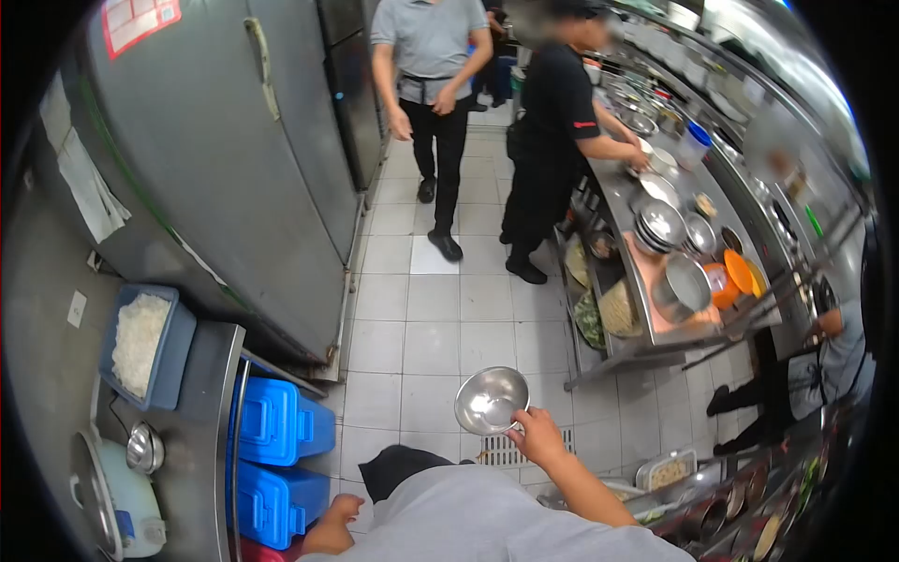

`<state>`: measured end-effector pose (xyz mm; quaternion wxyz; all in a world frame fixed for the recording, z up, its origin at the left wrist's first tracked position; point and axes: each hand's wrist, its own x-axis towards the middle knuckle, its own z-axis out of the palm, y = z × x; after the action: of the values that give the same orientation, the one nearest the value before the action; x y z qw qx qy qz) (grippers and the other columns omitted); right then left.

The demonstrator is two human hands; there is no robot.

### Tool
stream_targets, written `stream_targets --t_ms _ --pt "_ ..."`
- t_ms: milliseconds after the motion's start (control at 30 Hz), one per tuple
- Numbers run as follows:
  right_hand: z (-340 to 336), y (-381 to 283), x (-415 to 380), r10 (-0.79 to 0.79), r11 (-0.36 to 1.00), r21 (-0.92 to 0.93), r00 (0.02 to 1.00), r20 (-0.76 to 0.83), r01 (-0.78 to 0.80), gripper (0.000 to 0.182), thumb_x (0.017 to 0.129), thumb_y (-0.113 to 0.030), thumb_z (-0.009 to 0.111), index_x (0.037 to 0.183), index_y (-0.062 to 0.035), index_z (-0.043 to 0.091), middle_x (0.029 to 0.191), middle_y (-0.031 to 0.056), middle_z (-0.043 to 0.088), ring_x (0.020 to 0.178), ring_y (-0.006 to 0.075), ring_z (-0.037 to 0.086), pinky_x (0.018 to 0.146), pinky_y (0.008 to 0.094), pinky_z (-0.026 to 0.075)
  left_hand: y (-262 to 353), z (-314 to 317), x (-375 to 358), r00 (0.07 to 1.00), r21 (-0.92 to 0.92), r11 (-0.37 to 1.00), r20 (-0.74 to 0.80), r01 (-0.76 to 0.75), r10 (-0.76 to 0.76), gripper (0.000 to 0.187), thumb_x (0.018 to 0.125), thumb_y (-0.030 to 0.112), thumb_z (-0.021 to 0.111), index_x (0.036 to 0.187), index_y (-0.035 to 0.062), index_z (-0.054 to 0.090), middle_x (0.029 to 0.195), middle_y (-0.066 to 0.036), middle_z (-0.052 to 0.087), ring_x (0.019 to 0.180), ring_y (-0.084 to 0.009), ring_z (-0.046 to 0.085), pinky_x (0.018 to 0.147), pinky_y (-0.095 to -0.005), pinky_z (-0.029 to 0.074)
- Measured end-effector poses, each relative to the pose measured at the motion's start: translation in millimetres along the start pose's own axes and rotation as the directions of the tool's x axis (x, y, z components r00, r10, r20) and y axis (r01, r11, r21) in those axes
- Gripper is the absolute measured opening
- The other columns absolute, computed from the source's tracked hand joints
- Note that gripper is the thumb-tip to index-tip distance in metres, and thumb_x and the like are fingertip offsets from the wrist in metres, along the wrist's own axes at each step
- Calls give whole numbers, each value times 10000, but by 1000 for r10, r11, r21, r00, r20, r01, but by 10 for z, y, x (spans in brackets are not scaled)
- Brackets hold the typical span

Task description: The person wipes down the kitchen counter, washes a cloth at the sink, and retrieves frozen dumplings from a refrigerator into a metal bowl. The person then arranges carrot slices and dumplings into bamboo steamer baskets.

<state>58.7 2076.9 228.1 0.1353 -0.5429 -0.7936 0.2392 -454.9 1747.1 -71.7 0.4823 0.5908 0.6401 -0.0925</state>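
My right hand [536, 436] pinches the rim of a round, shiny steel bowl [489, 405], held out above smooth white floor tiles [431, 348]. My left hand [343, 511] hangs low near glossy blue plastic bins [272, 423], fingers loosely curled; I cannot tell whether it holds anything. Ahead, a person in a grey shirt [433, 42] occupies the aisle between the flat-doored metal refrigerator [206, 122] and a person in black [548, 117] at the cluttered steel counter [611, 190].
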Motion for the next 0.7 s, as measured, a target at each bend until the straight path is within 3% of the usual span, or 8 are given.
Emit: stream_targets --t_ms 33,100,200,333,467,533,600,700 --pt "7 -37 236 -18 1000 -7 1000 20 18 314 884 -256 855 1118 -129 690 1127 164 695 1131 418 620 946 517 535 57 -127 18 964 -309 914 116 264 -239 353 989 308 720 1302 144 714 1170 -78 705 1037 -244 694 836 -442 595" --pt "55 -164 714 -32 999 35 999 32 31 314 884 -249 856 1128 -135 695 1127 161 693 1130 411 618 949 515 531 273 -418 2 675 -791 202 323 578 -664 328 1007 302 697 1297 148 697 1184 -77 697 1054 -258 692 842 -457 593" --pt "179 -480 1424 -82 994 78 994 79 76 308 881 -231 860 1123 -137 695 1117 158 690 1119 405 616 946 502 525 98 -1054 399 648 -828 159 286 538 -706 325 1023 278 678 1306 118 667 1103 -98 690 1002 -277 695 771 -461 593" --pt "305 -1208 2432 -140 986 97 990 9 138 307 873 -208 864 1112 -131 688 1080 150 679 1086 400 611 914 493 514 -433 -2217 1417 737 -946 253 -25 201 -676 339 980 247 719 1254 53 676 945 -76 689 861 -263 686 605 -409 544" --pt "241 -1998 3632 -182 980 79 983 -12 183 311 871 -199 860 1111 -129 676 1068 135 658 1081 393 607 884 490 520 -527 -3846 2560 742 -902 431 -283 10 -607 269 944 234 759 1116 26 767 963 -84 756 893 -215 697 763 -392 563" --pt "229 -2302 4188 -179 981 71 984 3 179 315 873 -204 856 1117 -131 670 1091 127 658 1105 392 609 891 491 534 69 -5139 2734 741 -886 452 -373 -105 -559 274 962 259 748 1110 31 779 1018 -82 769 930 -185 697 811 -369 556" --pt "225 -2501 4627 -238 967 79 971 -35 240 325 850 -184 865 1106 -126 673 1026 139 628 1042 387 599 854 489 508 669 -6240 2839 823 -900 284 -422 -330 -381 354 1033 333 702 1260 61 722 1085 -53 753 937 -166 689 832 -324 548" --pt "275 -2542 5120 -210 974 76 976 -52 214 336 838 -174 866 1107 -131 671 1046 141 639 1058 390 602 881 491 512 1743 -7653 2618 877 -882 164 -464 -442 -129 384 1056 370 697 1294 69 701 1162 -74 738 1038 -176 683 895 -322 542"
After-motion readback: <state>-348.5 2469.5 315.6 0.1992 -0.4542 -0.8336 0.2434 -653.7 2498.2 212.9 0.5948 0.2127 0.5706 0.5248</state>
